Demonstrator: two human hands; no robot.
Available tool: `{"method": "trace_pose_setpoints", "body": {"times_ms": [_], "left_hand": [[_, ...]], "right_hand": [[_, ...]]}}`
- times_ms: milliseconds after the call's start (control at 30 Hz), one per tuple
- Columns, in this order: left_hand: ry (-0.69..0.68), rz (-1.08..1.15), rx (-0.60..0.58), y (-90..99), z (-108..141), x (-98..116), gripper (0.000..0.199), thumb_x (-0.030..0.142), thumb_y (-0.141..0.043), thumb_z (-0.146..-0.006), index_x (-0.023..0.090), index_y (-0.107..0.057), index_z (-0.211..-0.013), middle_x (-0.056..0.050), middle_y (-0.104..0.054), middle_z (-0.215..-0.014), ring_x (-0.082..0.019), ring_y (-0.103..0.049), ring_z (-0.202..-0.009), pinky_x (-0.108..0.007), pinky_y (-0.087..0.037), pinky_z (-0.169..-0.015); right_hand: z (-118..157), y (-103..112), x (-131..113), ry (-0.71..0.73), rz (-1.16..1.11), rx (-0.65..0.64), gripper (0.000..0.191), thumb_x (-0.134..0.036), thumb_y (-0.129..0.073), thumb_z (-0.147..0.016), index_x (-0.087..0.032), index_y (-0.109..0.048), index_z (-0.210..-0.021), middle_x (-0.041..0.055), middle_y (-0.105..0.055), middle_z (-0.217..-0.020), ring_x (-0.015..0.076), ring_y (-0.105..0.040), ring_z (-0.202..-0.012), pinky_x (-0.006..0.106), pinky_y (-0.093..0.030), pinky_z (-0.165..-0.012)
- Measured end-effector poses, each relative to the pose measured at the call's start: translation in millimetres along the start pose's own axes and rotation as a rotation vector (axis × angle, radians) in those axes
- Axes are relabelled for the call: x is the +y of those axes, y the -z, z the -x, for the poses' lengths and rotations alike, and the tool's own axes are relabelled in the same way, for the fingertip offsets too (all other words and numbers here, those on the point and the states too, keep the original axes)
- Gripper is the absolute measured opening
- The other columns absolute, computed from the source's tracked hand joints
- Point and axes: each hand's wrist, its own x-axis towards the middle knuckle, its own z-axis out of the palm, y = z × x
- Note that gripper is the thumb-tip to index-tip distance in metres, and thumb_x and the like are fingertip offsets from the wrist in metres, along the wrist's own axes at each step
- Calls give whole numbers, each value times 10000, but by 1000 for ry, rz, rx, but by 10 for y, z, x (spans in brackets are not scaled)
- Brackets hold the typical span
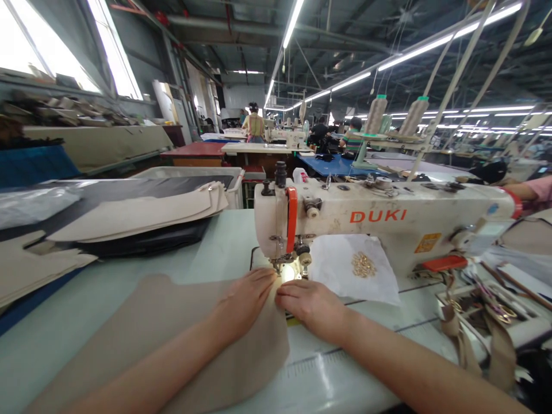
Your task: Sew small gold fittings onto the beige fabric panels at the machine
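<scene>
A large beige fabric panel lies on the pale green table under my forearms, its edge running up to the needle area of a white sewing machine. Flat on that panel rests my left hand, fingers stretched toward the lit presser foot. On the other side of the needle area, my right hand has its fingers bent and pressed together at the panel's edge. The needle tip and the exact stitching point are hard to make out behind my fingertips.
Stacked beige pieces lie on the left. Under the machine arm, small gold metal rings sit on a white sheet. A tray with straps and scissors is at right. Thread cones stand behind; a co-worker's arm shows far right.
</scene>
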Motion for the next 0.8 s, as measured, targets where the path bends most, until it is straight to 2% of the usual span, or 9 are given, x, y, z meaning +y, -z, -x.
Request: {"method": "trace_pose_setpoints", "body": {"times_ms": [300, 467, 800], "left_hand": [[5, 48, 14, -15, -9, -12, 280, 187, -352, -890, 150, -616, -974, -89, -682, -1006, -209, -625, -943, -361, -516, -854], [49, 68, -29, -14, -41, -32, 306, 215, -339, -887, 162, -628, -973, -91, -680, -1028, -210, -617, -970, -371, -501, -884], [72, 75, -56, -33, -67, -60, 298, 224, -345, -892, 172, -621, -991, -88, -663, -1077, -211, -598, -1018, -375, -481, -913]], "right_hand": [[-5, -17, 15, -9, -32, -6, 110, -137, -476, -896, -144, -573, -947, 76, -634, -1025, 166, -540, -1049, 266, -428, -903], [-26, -15, 35, -27, -47, 6, 125, -129, -455, -900, -157, -573, -930, 76, -638, -997, 165, -552, -1028, 278, -436, -883], [-66, 12, 54, -23, -27, -18, 99, -124, -532, -867, -106, -588, -946, 86, -642, -1030, 182, -552, -1033, 259, -395, -955]]}}
